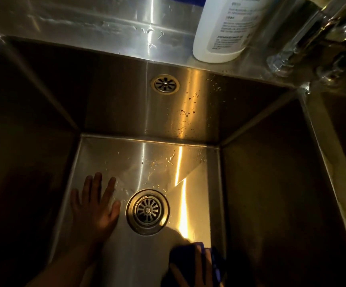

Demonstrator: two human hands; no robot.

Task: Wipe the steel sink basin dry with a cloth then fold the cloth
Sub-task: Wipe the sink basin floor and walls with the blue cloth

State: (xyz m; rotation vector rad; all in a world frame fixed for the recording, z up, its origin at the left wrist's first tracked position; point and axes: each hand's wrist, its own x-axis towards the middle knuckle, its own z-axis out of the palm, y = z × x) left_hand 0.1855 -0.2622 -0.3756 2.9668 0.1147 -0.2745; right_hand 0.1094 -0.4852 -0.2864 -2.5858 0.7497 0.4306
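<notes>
Head view looks straight down into the steel sink basin (114,104), a deep square tub with dim walls and a bright floor. It holds both hands, the cloth and some water, and nothing else.

On the far ledge (97,36) a white bottle (224,27) stands upright, with the chrome tap (321,34) just beside it on the right. At the right edge, past the dividing wall, part of a second basin (342,129) shows.

The left hand (94,208) lies flat on the basin floor, palm down. Its fingers (96,183) are straight and spread and hold nothing, and the thumb tip sits just left of the drain rim.

The dark blue cloth (180,253) is bunched on the floor at the near right corner, close to the right wall and nearer than the drain. The right hand (195,274) rests on top of it, cut off by the near edge of the frame. Its visible fingers (198,257) stretch out over the cloth and press it down rather than curling round it.

The round drain (148,211) sits in the floor between the two hands, and the cloth is apart from its rim. A smaller overflow grille (165,83) is set high in the far wall.

Water droplets (188,112) cling to the far wall right of the grille. More streaks lie on the floor beyond the drain.
</notes>
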